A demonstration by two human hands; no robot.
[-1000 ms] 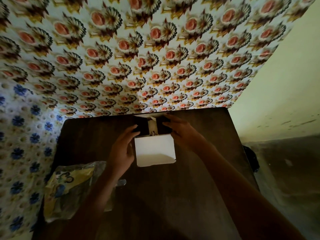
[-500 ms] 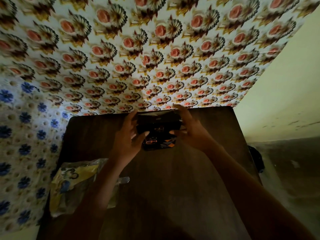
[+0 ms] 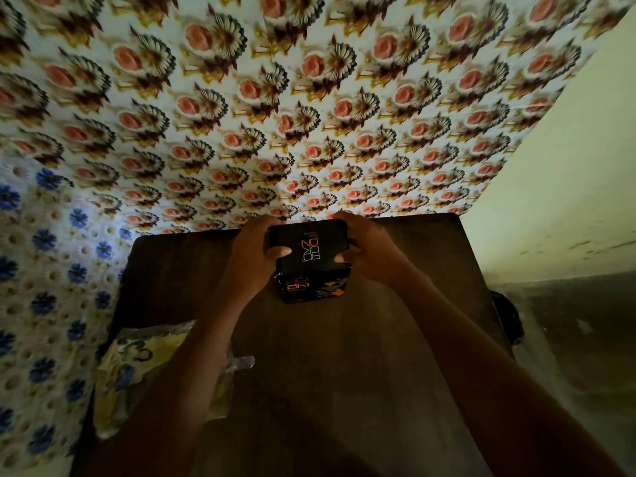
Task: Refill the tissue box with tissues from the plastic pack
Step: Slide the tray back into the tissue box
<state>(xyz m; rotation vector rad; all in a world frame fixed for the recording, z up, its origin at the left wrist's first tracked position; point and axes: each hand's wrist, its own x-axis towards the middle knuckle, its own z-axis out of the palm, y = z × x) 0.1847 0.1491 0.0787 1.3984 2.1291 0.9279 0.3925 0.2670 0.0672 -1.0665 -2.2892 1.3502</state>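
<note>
A black tissue box (image 3: 311, 259) with orange lettering stands at the far middle of the dark wooden table (image 3: 344, 373). Its lid is down and no tissue shows. My left hand (image 3: 253, 256) clasps the box's left side, thumb lying on the top. My right hand (image 3: 366, 249) clasps the right side, thumb on the top edge. The plastic pack (image 3: 137, 370), clear with yellow and blue print, lies crumpled at the table's near left, partly under my left forearm.
Flowered wallpaper rises right behind the table's far edge (image 3: 192, 232). A plain pale wall (image 3: 568, 166) runs along the right. A dark round object (image 3: 506, 315) sits on the floor past the table's right edge.
The white flap seen a second ago has gone down. The box has been turned and now shows its black printed top, with both hands gripping its sides.
</note>
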